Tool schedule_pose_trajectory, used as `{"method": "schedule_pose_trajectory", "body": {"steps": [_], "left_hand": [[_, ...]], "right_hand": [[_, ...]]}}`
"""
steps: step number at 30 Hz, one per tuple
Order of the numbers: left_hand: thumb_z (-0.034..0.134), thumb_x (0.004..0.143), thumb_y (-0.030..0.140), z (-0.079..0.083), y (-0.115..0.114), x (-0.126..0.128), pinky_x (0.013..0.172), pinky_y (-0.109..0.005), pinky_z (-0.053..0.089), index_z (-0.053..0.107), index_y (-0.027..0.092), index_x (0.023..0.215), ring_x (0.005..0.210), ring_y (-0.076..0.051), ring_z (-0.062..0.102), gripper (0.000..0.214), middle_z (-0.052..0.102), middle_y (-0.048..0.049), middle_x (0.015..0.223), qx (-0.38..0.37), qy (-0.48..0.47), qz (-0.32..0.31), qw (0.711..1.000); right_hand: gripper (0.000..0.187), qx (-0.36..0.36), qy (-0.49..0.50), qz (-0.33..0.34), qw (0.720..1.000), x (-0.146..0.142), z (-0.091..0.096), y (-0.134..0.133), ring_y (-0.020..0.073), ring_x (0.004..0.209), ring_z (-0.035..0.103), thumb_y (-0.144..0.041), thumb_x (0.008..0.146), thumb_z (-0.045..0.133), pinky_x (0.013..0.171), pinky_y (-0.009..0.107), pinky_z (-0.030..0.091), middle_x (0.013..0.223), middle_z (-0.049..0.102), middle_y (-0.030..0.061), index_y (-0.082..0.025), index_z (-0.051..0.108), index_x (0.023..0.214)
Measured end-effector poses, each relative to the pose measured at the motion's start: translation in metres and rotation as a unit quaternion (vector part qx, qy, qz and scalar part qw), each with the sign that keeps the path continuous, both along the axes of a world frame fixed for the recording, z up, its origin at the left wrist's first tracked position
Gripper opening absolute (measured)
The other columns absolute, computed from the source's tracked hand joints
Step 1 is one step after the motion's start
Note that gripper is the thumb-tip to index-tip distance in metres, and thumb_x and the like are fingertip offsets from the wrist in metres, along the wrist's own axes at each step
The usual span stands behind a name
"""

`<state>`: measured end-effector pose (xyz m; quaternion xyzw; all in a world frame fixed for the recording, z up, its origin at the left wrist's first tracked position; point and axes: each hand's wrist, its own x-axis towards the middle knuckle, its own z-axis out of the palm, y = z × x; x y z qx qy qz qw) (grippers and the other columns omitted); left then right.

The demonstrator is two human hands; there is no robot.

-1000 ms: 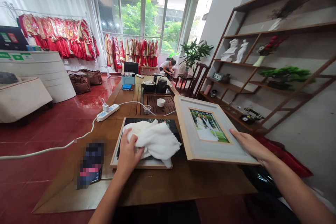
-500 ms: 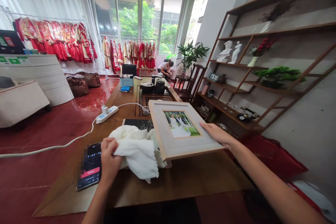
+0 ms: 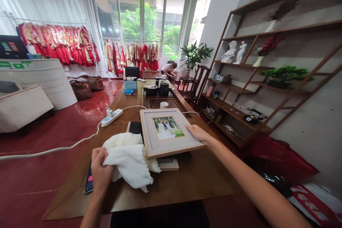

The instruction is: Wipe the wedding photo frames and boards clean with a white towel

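Observation:
My left hand (image 3: 100, 165) is closed on a bunched white cloth (image 3: 129, 162), whose loose end hangs over the wooden table (image 3: 171, 192). By its right edge, my right hand (image 3: 196, 133) grips a photo frame (image 3: 145, 124) with a pale wooden border and a wide light mat. The picture in it shows two people in wedding clothes on grass. The frame is tilted above another light frame (image 3: 171, 165), which lies flat and is mostly covered. Behind my left hand, a phone (image 3: 89, 181) is largely hidden.
A power strip (image 3: 112, 117) and its cable cross the table's left side. Farther back are a white cup (image 3: 164, 104), black pots (image 3: 163, 88) and a blue box (image 3: 130, 84). Wooden shelves (image 3: 240, 65) stand right. A person (image 3: 169, 68) crouches near the window.
The photo frame has moved left and lower, closer to the cloth. My left hand and the cloth have shifted left, now covering most of the phone. The white cup has come into sight.

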<state>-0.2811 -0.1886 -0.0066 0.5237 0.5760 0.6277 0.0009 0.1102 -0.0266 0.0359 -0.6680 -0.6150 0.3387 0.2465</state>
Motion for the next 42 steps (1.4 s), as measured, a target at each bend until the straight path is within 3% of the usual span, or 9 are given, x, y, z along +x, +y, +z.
{"method": "schedule_pose_trajectory", "body": {"steps": [11, 20, 28, 35, 42], "left_hand": [[0.058, 0.063, 0.014, 0.004, -0.011, -0.010, 0.061, -0.020, 0.032, 0.042, 0.018, 0.061, 0.067, -0.009, 0.041, 0.017, 0.045, 0.0046, 0.074, 0.019, -0.155, 0.029, 0.987], [0.061, 0.066, 0.014, 0.051, -0.013, 0.010, 0.057, -0.021, 0.029, 0.031, 0.018, 0.056, 0.063, -0.008, 0.035, 0.032, 0.037, 0.0052, 0.067, 0.098, -0.159, -0.027, 0.982], [0.056, 0.068, 0.016, 0.078, 0.001, 0.035, 0.058, -0.021, 0.031, 0.033, 0.019, 0.058, 0.064, -0.009, 0.037, 0.026, 0.039, 0.0040, 0.070, 0.083, -0.146, -0.051, 0.984], [0.049, 0.063, 0.011, 0.078, 0.024, 0.070, 0.060, -0.021, 0.032, 0.035, 0.020, 0.062, 0.065, -0.010, 0.037, 0.017, 0.037, 0.0039, 0.069, 0.044, -0.122, -0.105, 0.986], [0.046, 0.063, 0.008, 0.072, 0.043, 0.092, 0.061, -0.023, 0.033, 0.039, 0.021, 0.063, 0.066, -0.012, 0.038, 0.014, 0.039, 0.0027, 0.070, 0.022, -0.101, -0.114, 0.988]], "right_hand": [[0.046, 0.006, -0.026, -0.006, 1.000, -0.025, -0.013, 0.005, 0.0243, 0.094, 0.062, -0.046, 0.089, 0.044, 0.073, 0.025, 0.044, 0.103, 0.068, 0.0148, -0.007, 0.065, 0.096], [0.045, 0.010, -0.044, -0.003, 0.999, -0.040, -0.021, -0.003, 0.0247, 0.097, 0.061, -0.046, 0.089, 0.043, 0.075, 0.025, 0.043, 0.106, 0.067, 0.0158, -0.007, 0.063, 0.098], [0.049, 0.004, -0.061, -0.008, 0.998, -0.054, -0.021, -0.019, 0.0251, 0.095, 0.061, -0.049, 0.089, 0.040, 0.072, 0.025, 0.042, 0.104, 0.066, 0.0161, -0.007, 0.062, 0.098], [0.046, 0.007, -0.063, -0.013, 0.998, -0.058, -0.024, -0.031, 0.0249, 0.095, 0.060, -0.048, 0.089, 0.040, 0.072, 0.026, 0.042, 0.106, 0.066, 0.0153, -0.008, 0.062, 0.096], [0.044, 0.028, -0.038, 0.000, 0.999, -0.060, -0.025, -0.042, 0.0274, 0.092, 0.060, -0.048, 0.088, 0.042, 0.069, 0.027, 0.042, 0.098, 0.067, 0.0154, -0.009, 0.062, 0.089]]}}
